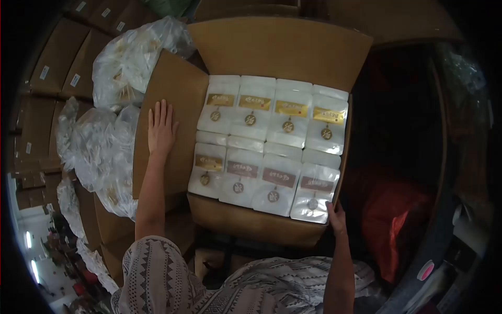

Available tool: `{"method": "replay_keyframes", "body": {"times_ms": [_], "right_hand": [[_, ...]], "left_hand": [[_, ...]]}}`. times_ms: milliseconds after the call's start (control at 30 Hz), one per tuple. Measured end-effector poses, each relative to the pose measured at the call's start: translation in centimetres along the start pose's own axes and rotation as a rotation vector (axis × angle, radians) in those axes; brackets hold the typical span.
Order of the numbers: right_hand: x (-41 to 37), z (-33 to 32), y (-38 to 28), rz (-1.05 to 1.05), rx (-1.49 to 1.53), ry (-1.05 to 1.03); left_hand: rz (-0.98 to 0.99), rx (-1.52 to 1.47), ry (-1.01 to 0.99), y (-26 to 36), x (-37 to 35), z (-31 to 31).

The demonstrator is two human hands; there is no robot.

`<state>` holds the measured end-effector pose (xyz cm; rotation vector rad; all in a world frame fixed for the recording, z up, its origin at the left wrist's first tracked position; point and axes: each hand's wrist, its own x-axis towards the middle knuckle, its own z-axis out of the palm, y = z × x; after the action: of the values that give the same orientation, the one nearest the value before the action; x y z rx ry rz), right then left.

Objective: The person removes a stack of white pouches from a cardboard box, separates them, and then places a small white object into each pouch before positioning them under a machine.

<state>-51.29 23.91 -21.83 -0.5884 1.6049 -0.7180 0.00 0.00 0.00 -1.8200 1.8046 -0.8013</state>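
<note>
Left hand [161,137] lies flat on the flap [182,94], fingers straight, near big plastic bags [104,146]. Right hand [337,219] is by the box [256,223] corner; can't tell if gripping.

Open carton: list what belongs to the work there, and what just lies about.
Likely in the work:
open carton
white pouches inside it
left hand, on side flap
right hand, at near right corner

Apparently lying about:
clear plastic bags
stacked boxes
red material
</note>
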Motion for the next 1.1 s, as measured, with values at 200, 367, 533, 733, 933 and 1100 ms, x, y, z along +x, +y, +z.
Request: {"method": "replay_keyframes", "body": {"times_ms": [200, 367, 533, 733, 933, 1100], "right_hand": [[-3.4, -5.6, 1.3, 0.000, 0.096, 0.118], [-2.3, -5.1, -2.2, 0.033, 0.016, 0.079], [-1.0, -5.2, -0.6, 0.012, -0.268, 0.225], [-3.1, -4.5, -0.2, -0.122, -0.569, 0.465], [-8.8, -1.3, -4.7, -0.466, -0.492, 0.594], [-7.5, 2.9, -4.5, -0.324, -0.600, 0.453]], "left_hand": [[0.246, -0.430, 0.249, 3.1, -1.5, 5.2], [0.173, -0.366, 0.331, 3.9, -0.8, 4.5], [0.165, -0.431, 0.324, 5.8, -1.0, 3.1], [0.117, -0.619, 0.284, 8.7, -3.9, 2.0], [0.045, -0.766, 0.149, 14.0, -6.8, 0.8], [0.006, -0.909, 0.051, 16.4, -9.0, 3.3]]}}
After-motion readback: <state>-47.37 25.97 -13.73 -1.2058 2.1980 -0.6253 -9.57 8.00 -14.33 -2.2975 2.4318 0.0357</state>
